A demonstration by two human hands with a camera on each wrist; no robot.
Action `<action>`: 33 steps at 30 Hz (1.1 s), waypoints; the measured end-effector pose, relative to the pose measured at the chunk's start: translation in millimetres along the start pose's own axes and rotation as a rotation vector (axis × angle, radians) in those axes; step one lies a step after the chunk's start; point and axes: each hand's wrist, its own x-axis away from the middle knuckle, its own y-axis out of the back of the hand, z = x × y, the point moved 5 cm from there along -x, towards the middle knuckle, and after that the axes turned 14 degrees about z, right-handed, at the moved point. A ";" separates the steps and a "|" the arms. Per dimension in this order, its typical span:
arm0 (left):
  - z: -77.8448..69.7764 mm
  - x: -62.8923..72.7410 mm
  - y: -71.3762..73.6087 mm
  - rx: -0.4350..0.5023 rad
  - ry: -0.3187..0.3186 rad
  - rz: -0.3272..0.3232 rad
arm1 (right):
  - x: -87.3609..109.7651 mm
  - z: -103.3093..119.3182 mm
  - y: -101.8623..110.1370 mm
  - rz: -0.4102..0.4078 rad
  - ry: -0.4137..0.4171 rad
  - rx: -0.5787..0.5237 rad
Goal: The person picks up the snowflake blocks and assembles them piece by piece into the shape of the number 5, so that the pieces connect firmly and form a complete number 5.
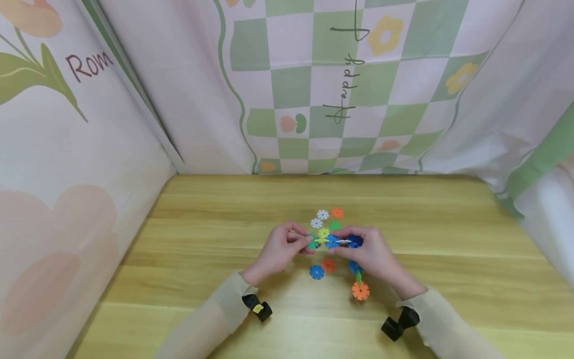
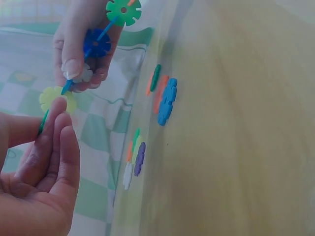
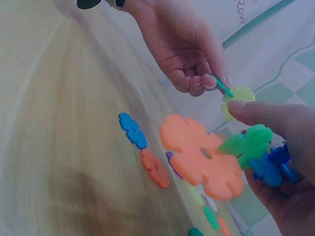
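Between thumb and fingertips, my left hand (image 1: 283, 248) pinches a green snowflake disc (image 2: 43, 122). It meets the edge of a pale yellow disc (image 3: 241, 96) at the end of a chain of slotted discs. My right hand (image 1: 375, 253) holds that chain by its blue disc (image 1: 332, 242) and white disc (image 2: 84, 73), thumb on one side and fingers on the other. Further along the chain are a dark blue disc (image 2: 97, 43), a green disc (image 3: 248, 145) and, at the far end, an orange disc (image 1: 360, 290) hanging nearest me. Fingers partly cover the chain's middle.
Loose discs lie flat on the wooden table (image 1: 215, 209): two white (image 1: 322, 214), an orange (image 1: 337, 213), a green (image 1: 335, 226) and a yellow one (image 1: 324, 233) behind the hands. Nearer me lie a blue disc (image 1: 316, 272) and another orange disc (image 1: 328, 265). Printed curtains (image 1: 291, 89) border the table.
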 end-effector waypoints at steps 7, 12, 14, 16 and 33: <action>-2.5 -0.9 0.4 -0.036 0.016 0.056 | -0.4 2.2 3.5 0.028 0.000 0.006; -2.0 -3.9 0.1 -0.084 0.018 0.139 | -1.7 6.5 8.6 0.056 0.052 0.060; -1.4 -4.1 -0.6 -0.109 0.034 0.174 | -2.6 8.2 10.7 0.069 0.073 0.095; 0.1 -3.8 -1.7 -0.121 0.052 0.213 | -3.4 9.2 12.7 0.079 0.082 0.126; 9.0 1.3 -10.8 -0.030 0.058 0.296 | -0.8 4.5 39.0 0.077 0.016 0.150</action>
